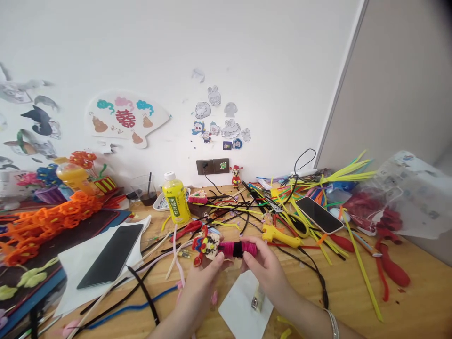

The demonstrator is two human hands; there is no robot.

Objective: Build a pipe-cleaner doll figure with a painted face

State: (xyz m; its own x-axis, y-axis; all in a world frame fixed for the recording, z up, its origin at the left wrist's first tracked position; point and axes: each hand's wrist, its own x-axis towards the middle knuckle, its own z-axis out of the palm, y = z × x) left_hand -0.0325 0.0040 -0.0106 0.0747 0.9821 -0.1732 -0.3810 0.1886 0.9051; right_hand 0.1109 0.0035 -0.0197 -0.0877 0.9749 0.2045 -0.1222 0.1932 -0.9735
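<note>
Between my two hands, just above the table, lies a pipe-cleaner doll [229, 248] on its side. Its white face and red, blue and yellow headdress point left; the magenta body has a black band round the middle. My left hand [208, 273] grips it below the head, thumb on top. On the body's right end, my right hand [263, 263] closes with thumb and fingers. A white paper sheet [243, 306] lies under the hands, with a small sharpener-like object [257, 301] on it. Just beyond the doll is a yellow glue gun [280, 236].
A yellow drink bottle [177, 200] stands behind my left hand. One dark phone [111, 256] lies on paper at left, another phone [319, 215] at right. Loose pipe cleaners [339, 175] cover the back right. Orange pipe-cleaner flowers [45, 223] fill the left. A small red figure [236, 176] stands by the wall.
</note>
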